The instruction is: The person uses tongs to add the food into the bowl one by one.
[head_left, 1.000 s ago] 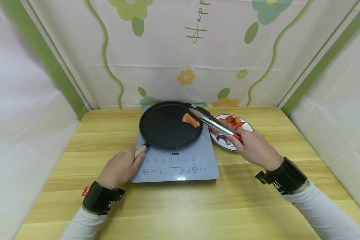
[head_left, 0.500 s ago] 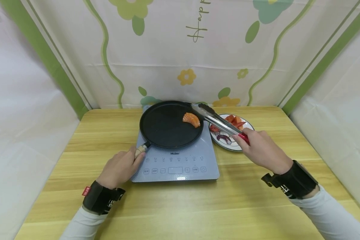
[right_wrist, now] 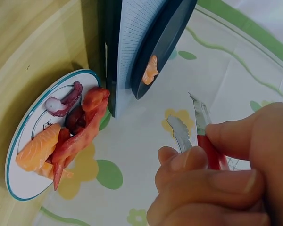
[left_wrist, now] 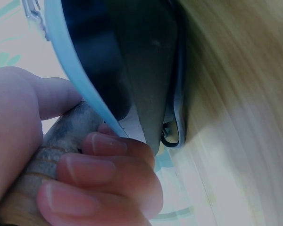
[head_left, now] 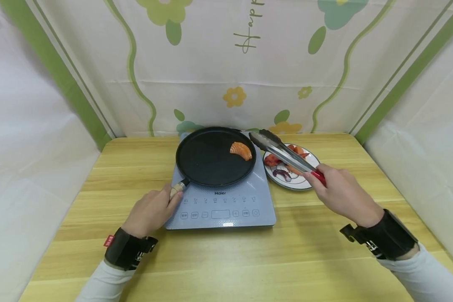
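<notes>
Left of centre, our left hand (head_left: 151,212) grips with curled fingers (left_wrist: 92,170), left forearm (head_left: 105,282) slanting in from the bottom edge. And over on the right, our right hand (head_left: 343,193) grips too, thumb (right_wrist: 233,134) opposite bent fingers (right_wrist: 214,182), right forearm (head_left: 424,273) angled in from lower right.

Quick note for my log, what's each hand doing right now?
Left hand: closed, holding the pan handle.
Right hand: closed, holding the tongs.
</notes>
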